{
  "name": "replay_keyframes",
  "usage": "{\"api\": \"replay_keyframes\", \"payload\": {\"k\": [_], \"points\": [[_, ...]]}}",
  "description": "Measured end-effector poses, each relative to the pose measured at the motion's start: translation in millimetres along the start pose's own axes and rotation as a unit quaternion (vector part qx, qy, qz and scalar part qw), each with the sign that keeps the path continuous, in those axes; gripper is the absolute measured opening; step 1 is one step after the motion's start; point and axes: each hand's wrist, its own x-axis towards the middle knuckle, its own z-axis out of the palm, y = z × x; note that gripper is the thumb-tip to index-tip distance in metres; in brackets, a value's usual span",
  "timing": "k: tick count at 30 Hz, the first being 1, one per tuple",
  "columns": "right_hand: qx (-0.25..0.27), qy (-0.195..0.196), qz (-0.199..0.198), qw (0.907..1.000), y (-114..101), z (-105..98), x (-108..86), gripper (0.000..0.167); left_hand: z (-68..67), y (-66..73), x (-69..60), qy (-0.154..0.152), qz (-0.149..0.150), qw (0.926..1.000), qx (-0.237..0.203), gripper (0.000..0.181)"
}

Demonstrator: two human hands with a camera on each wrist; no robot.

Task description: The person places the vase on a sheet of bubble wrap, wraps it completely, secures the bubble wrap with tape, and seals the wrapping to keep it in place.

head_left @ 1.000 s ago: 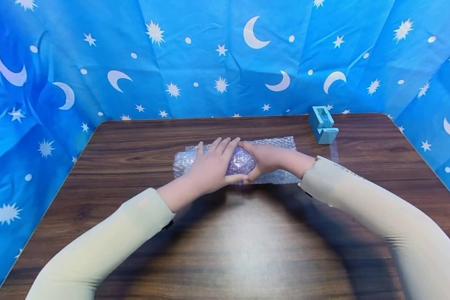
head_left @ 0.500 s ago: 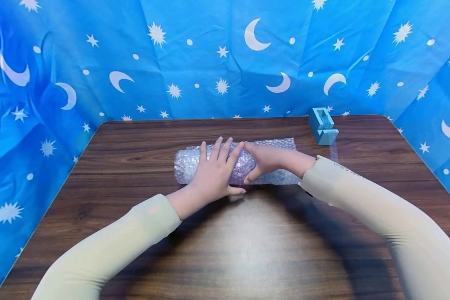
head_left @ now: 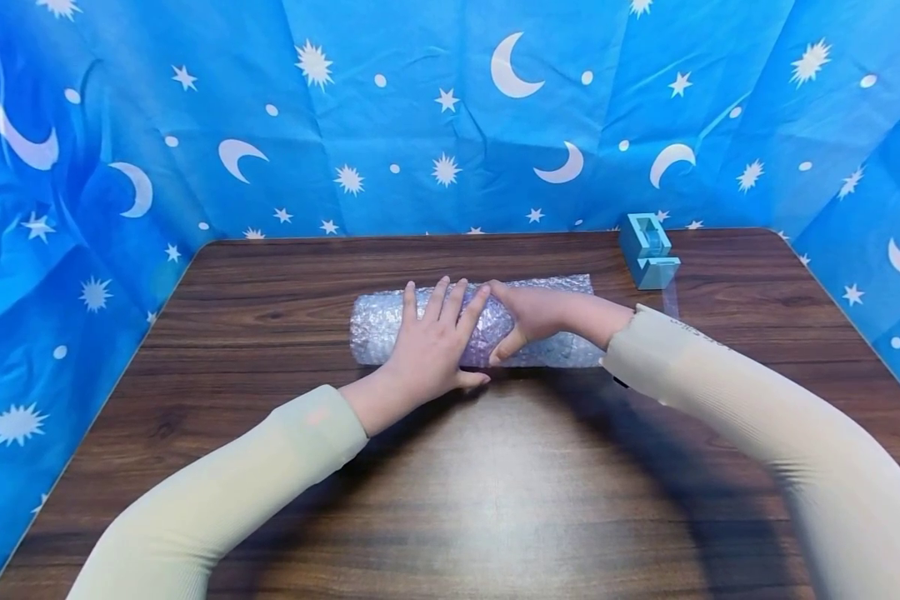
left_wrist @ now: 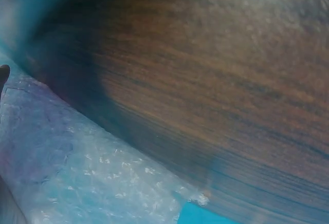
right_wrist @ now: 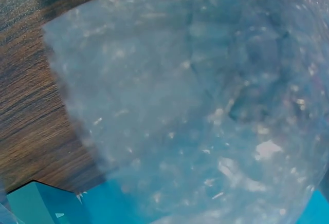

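A roll of clear bubble wrap [head_left: 375,329] lies crosswise on the table, with something purplish showing through its middle. Spread, fairly straight fingers of my left hand [head_left: 431,346] rest over the roll left of centre, the thumb sticking out along its near side. My right hand [head_left: 532,317] grips the roll just right of the purplish part, thumb on the near side and fingers on the far side. Flatter bubble wrap reaches out under the right wrist. Close up, the right wrist view shows that end of the wrap [right_wrist: 128,80]; the left wrist view shows the wrap [left_wrist: 113,178] along its lower left.
A light blue tape dispenser [head_left: 648,254] stands at the back right of the wooden table [head_left: 495,483], a strip of clear tape [head_left: 671,300] hanging from its front. Behind the table hangs a blue cloth [head_left: 405,108] with moons and stars.
My left hand has shifted slightly right and nearer, its fingers spreading wider. The wrap's left part has gone from flat-looking to a rounded roll. My right hand stays almost in place.
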Motion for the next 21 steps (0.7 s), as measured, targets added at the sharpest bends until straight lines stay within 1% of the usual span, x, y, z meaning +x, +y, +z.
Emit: {"api": "replay_keyframes", "payload": {"k": [3,9,16,18,21], "points": [[0.003,0.0,0.0,1.0,0.7,-0.7,1.7,0.109,1.9,-1.2,0.3,0.012,0.003,0.9999,0.004,0.119],[0.013,0.001,-0.008,0.9999,2.1,-2.7,2.7,0.103,7.5,-3.4,3.2,0.054,0.017,0.9981,0.023,0.113],[0.029,0.001,-0.01,0.9995,3.5,-2.8,4.3,0.099,10.8,-6.9,6.2,0.102,0.042,0.9929,0.044,0.107],[0.029,0.0,-0.006,0.9996,3.6,-3.1,3.7,0.099,10.9,-7.1,7.1,0.109,0.046,0.9918,0.049,0.106],[0.03,-0.005,0.0,0.9996,4.5,-3.1,2.3,0.1,10.4,-7.0,7.9,0.104,0.05,0.9921,0.049,0.105]]}}
